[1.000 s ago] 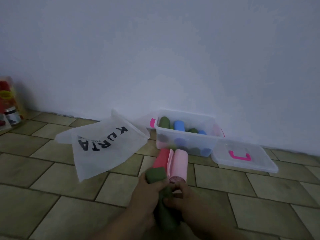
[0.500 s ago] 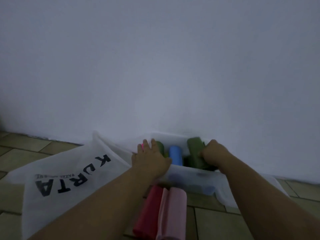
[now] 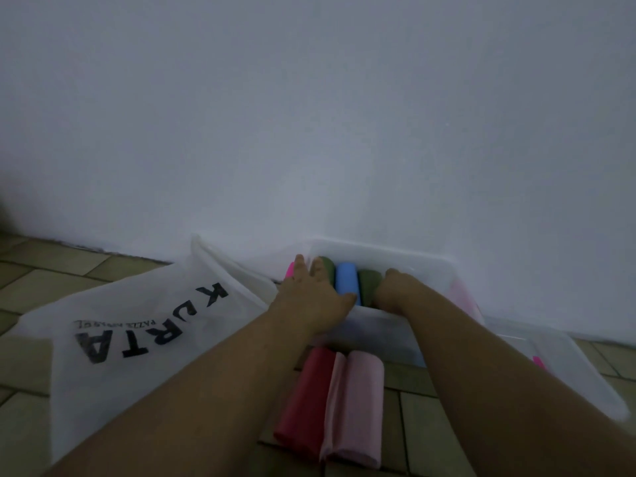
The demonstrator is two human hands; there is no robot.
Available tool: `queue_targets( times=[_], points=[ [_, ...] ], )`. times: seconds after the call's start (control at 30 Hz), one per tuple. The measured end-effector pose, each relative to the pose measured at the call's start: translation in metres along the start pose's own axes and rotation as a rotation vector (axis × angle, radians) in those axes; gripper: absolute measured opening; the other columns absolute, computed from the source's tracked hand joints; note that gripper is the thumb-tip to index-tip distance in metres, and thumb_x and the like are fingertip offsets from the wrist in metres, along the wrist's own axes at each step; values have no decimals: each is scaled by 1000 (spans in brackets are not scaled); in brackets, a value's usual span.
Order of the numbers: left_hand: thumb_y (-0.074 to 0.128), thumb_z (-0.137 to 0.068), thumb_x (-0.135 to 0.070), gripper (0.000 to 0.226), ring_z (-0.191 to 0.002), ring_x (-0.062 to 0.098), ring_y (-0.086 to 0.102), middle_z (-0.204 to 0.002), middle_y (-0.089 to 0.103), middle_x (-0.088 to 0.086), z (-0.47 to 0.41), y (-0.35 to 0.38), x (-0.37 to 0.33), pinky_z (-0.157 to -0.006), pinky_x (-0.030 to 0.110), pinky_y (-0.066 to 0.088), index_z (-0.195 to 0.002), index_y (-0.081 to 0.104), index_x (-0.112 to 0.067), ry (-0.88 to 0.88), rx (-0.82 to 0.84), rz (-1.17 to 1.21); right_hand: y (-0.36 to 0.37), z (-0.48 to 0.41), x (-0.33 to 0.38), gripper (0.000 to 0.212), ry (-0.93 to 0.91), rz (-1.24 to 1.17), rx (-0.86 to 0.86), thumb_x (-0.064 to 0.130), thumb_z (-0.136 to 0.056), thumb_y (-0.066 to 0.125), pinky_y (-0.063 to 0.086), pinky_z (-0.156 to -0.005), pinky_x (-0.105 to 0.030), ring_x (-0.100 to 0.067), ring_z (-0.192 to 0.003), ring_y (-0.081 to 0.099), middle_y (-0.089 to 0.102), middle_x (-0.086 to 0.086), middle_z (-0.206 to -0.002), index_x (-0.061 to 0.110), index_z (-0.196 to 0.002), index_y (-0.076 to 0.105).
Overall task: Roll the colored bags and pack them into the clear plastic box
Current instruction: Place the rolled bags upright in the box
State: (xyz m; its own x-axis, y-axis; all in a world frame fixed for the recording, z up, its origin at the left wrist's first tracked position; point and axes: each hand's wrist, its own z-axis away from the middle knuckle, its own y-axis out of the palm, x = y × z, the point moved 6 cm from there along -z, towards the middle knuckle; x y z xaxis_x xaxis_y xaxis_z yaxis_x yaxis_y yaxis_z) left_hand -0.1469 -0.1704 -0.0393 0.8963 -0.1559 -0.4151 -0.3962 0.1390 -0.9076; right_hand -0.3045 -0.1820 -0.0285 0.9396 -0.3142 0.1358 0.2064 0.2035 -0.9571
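Note:
The clear plastic box (image 3: pixel 375 327) stands against the wall. Inside it stand a green roll (image 3: pixel 327 268), a blue roll (image 3: pixel 347 282) and a dark green rolled bag (image 3: pixel 369 285). My right hand (image 3: pixel 395 290) is closed on the dark green rolled bag, pressing it down into the box beside the blue roll. My left hand (image 3: pixel 311 296) lies flat with fingers spread over the box's left front corner. On the floor in front of the box lie a red folded bag (image 3: pixel 306 404) and a pink folded bag (image 3: pixel 358 407), side by side.
A large white bag printed "KURTA" (image 3: pixel 137 339) is spread on the tiled floor to the left. The box's clear lid (image 3: pixel 564 370) with a pink clip lies on the right. The white wall rises right behind the box.
A second ago both hands held the dark green roll near me. They have reached forward to the box, and the roll has gone lower into it in the last half second.

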Motion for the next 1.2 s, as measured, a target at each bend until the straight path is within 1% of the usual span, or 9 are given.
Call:
queue_targets(
  times=[0.1,0.27,0.33,0.43,0.5,0.63,0.77,1.07,1.2],
  points=[
    [39,-86,-66,92,-144,36,2,-157,-15,15,-3,2,1,-114,44,13,-151,-4,-15,-3,0,0,1,0,-4,38,31,-25,-71,22,-88,54,44,-88,-35,-30,-114,53,52,-16,-127,7,-123,49],
    [41,-89,-62,87,-144,36,2,-158,-13,15,7,-3,-3,-115,45,12,-151,-1,-20,12,-44,80,-29,61,-13,20,-256,-558,-793,13,-75,59,38,-62,-26,-17,-76,52,53,0,-89,17,-94,53],
    [43,-89,-61,85,-145,31,-3,-158,-17,9,30,-8,0,-117,45,11,-151,-1,-24,59,-100,197,-16,99,-18,9,-369,-586,-883,13,-76,59,36,-58,-24,-12,-65,49,51,3,-74,18,-77,52],
    [44,-88,-59,85,-146,23,-2,-158,-12,-2,87,4,21,-116,43,12,-151,-5,-28,86,-80,186,41,126,-29,18,-352,-433,-613,38,-74,63,36,-56,-17,-1,-65,49,51,14,-79,33,-76,46],
    [39,-91,-56,82,-146,21,-2,-159,-9,0,131,35,48,-116,41,9,-150,-7,-26,-12,72,-51,85,128,-35,39,-266,-311,-356,57,-70,62,40,-65,-17,-1,-84,52,50,14,-106,39,-102,47],
    [43,-85,-62,90,-145,25,-16,-157,-21,3,197,86,77,-115,53,5,-150,-10,-30,-162,310,-283,118,127,-29,87,-70,-419,-177,60,-71,65,43,-94,-33,-21,-120,48,43,-3,-138,19,-140,31],
    [38,-81,-70,95,-142,25,-25,-153,-33,2,207,98,86,-114,54,-7,-146,-20,-33,-137,365,-264,124,140,-24,81,-8,-420,-74,37,-73,69,46,-95,-35,-24,-119,50,48,-8,-135,16,-140,29],
    [40,-71,-74,101,-142,25,-25,-156,-27,2,206,99,92,-111,55,-12,-148,-14,-35,-135,294,-181,141,212,-78,70,150,-373,94,34,-62,71,44,-58,-25,-15,-82,54,50,-1,-96,14,-121,39],
    [54,-83,-44,68,-142,23,19,-157,17,7,213,59,71,-114,48,17,-144,29,-27,-136,126,123,113,215,-77,48,174,-624,32,17,-71,69,51,-63,-30,-22,-85,56,55,-10,-101,5,-113,51]
  ],
)
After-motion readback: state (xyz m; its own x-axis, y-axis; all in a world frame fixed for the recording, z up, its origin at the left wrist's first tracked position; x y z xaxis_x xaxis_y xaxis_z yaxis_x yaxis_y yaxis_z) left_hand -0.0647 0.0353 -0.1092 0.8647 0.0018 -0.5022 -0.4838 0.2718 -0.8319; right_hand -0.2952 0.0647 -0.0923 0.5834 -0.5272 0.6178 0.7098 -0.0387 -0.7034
